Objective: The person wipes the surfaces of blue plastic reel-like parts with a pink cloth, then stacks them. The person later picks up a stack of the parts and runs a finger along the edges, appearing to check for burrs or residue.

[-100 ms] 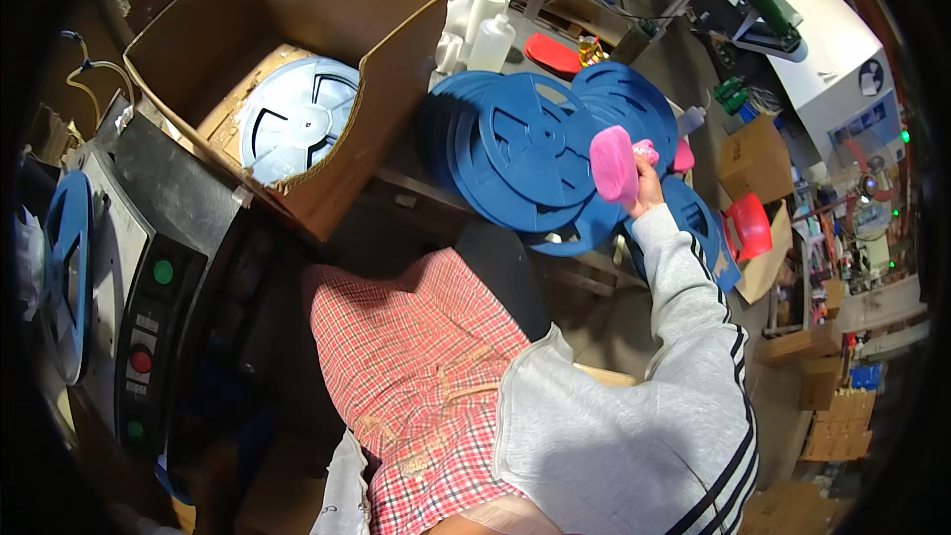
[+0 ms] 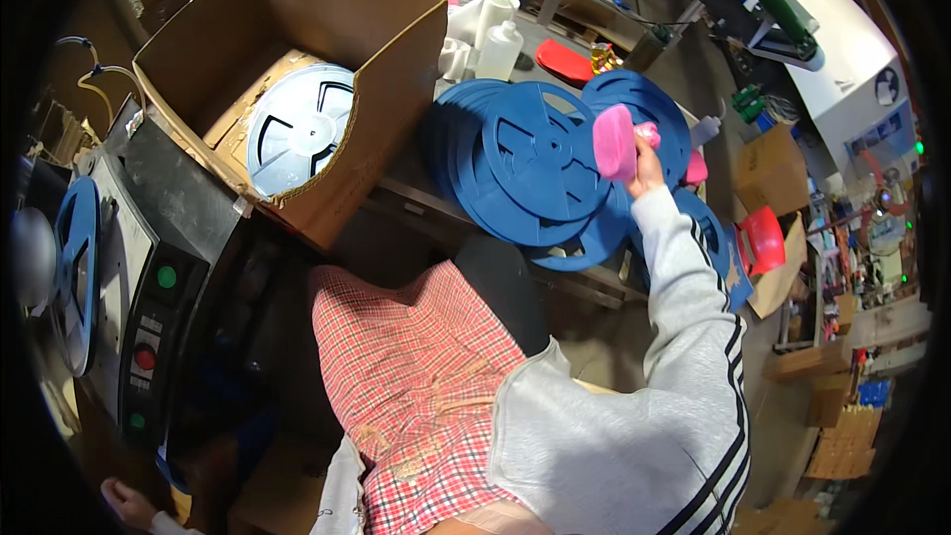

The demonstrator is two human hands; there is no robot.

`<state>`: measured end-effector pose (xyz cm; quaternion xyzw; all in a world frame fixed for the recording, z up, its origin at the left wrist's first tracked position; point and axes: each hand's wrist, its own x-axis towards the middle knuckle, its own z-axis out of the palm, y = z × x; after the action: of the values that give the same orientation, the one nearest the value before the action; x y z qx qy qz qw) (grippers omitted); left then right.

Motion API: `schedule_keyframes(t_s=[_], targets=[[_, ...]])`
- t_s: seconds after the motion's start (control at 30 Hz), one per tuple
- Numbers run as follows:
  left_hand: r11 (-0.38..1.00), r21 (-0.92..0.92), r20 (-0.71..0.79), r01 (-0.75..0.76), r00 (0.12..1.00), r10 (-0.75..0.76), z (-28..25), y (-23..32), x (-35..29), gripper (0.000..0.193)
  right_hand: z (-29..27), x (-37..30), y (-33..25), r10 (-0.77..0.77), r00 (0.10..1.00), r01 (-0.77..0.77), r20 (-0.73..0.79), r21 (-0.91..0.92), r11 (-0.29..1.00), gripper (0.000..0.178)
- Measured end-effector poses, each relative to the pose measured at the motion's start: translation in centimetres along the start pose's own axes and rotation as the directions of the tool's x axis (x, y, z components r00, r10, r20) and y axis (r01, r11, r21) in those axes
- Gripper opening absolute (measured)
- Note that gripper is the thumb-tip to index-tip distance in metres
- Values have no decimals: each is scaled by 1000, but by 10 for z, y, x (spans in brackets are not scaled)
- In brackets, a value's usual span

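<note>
**Pink tape roll held up over the blue reels**

A pink roll (image 2: pixel 614 142), seen nearly edge-on, is gripped by the right hand (image 2: pixel 646 160), whose fingers are closed around its right side; the roll stands just left of the knuckles and above the wrist. Behind and below it, a stack of blue plastic reels (image 2: pixel 525 173) is spread across the table (image 2: pixel 584 282), the roll overlapping the gap between the nearer reel and a farther one (image 2: pixel 649 109). The right arm, in a grey sleeve with dark stripes (image 2: pixel 693 337), is raised from the lower right. The left hand (image 2: pixel 121 500) is seen only at the lower left edge; whether it is open or closed cannot be told. To the far left, a pale blue reel (image 2: pixel 297 134) lies inside an open cardboard box (image 2: pixel 396 89). A white bottle (image 2: pixel 498 50) and a red lid (image 2: pixel 565 61) stand beyond the stack.
</note>
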<state>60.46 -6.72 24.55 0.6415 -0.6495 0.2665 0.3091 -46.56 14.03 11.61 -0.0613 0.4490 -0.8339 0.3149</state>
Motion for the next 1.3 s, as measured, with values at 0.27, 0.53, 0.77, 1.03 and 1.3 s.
schedule_keyframes(t_s=[0.27, 0.53, 0.77, 1.03, 1.3], targets=[[717, -683, 634, 136, 597, 491, 36, 370, -120, 19, 29, 234, 33, -57, 955, 69, -290, 32, 997, 24], [615, -699, 712, 365, 270, 648, 101, 505, -157, 20, -20, 369, 50, -154, 960, 137, -232, -89, 987, 23], [439, -621, 702, 649, 212, 680, 148, 595, -169, 25, 40, 223, 56, -695, 548, 528, 465, -837, -144, 34], [305, -241, 804, 921, 14, 594, 178, 724, -176, 36, -7, -48, 48, 174, 684, 709, 708, -588, -390, 67], [327, -214, 840, 920, 2, 543, 182, 750, -182, 22, -26, -54, 75, 172, 729, 662, 663, -619, -422, 79]])
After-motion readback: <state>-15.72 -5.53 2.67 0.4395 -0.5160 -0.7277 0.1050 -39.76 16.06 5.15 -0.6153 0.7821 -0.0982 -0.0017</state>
